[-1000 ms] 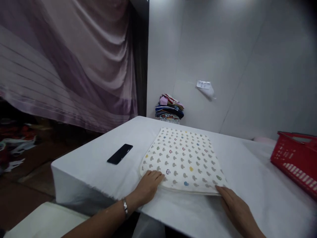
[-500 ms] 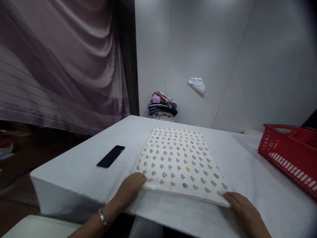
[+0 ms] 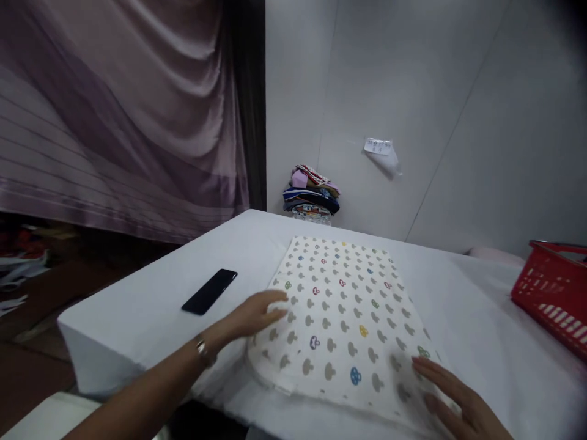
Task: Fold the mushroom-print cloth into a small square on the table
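Observation:
A folded white cloth (image 3: 342, 318) printed with grey and coloured mushrooms lies flat on the white-covered table (image 3: 151, 305). My left hand (image 3: 261, 311) is over the cloth's left edge, thumb and fingers apart, holding nothing. At the near right corner, my right hand (image 3: 452, 391) rests on or just above the cloth with its fingers stretched out; whether it touches is hard to tell. The near edge of the cloth curves slightly at the left corner. A metal bracelet (image 3: 202, 349) is on my left wrist.
A black phone (image 3: 210, 291) lies left of the cloth. A red plastic basket (image 3: 550, 293) stands at the right edge. Beyond the table's far edge is a pile of folded fabrics (image 3: 312, 192) against the wall. A draped curtain (image 3: 137, 110) hangs at the left.
Both hands have let go of the cloth's near corners. My left hand has moved forward over its left side, and the right has opened. The cloth's near edge has shifted closer; the view has turned slightly left.

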`<state>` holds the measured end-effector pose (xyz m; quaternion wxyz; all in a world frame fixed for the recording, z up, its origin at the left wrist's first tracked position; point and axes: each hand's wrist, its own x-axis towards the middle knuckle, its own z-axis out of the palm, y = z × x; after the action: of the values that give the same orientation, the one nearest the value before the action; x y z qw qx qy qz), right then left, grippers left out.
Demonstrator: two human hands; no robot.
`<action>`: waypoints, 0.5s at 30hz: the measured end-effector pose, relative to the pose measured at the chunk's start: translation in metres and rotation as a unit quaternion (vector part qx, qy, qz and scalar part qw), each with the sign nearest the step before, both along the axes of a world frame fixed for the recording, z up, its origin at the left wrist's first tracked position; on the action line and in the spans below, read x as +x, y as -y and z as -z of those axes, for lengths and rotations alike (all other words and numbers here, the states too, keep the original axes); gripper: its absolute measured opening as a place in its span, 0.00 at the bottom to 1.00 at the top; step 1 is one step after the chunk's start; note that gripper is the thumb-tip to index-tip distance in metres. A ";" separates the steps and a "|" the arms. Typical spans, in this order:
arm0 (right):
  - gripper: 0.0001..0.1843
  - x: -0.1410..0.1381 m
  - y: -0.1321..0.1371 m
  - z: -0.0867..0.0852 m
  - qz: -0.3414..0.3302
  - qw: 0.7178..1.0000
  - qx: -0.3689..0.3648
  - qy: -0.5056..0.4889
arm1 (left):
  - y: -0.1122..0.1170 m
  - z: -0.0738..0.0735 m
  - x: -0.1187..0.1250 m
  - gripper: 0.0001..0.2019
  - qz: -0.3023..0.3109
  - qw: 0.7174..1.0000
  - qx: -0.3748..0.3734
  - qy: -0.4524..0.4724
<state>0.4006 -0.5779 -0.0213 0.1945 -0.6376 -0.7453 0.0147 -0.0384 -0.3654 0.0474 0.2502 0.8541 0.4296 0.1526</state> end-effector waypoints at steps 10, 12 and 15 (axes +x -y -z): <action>0.34 -0.052 -0.103 0.036 -0.069 0.985 0.053 0.151 | -0.208 0.028 0.100 0.20 -0.133 0.982 0.100 -0.087; 0.37 -0.048 -0.104 0.045 -0.076 0.976 0.070 0.192 | -0.233 0.040 0.112 0.19 -0.132 0.981 0.108 -0.095; 0.39 -0.037 -0.106 0.058 -0.094 0.963 0.092 0.235 | -0.259 0.059 0.124 0.22 -0.142 0.978 0.104 -0.108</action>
<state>0.3633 -0.4715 -0.0792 0.0691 -0.5294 -0.8248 -0.1861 0.0852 -0.1067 -0.0118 0.0876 0.8176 0.5523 0.1375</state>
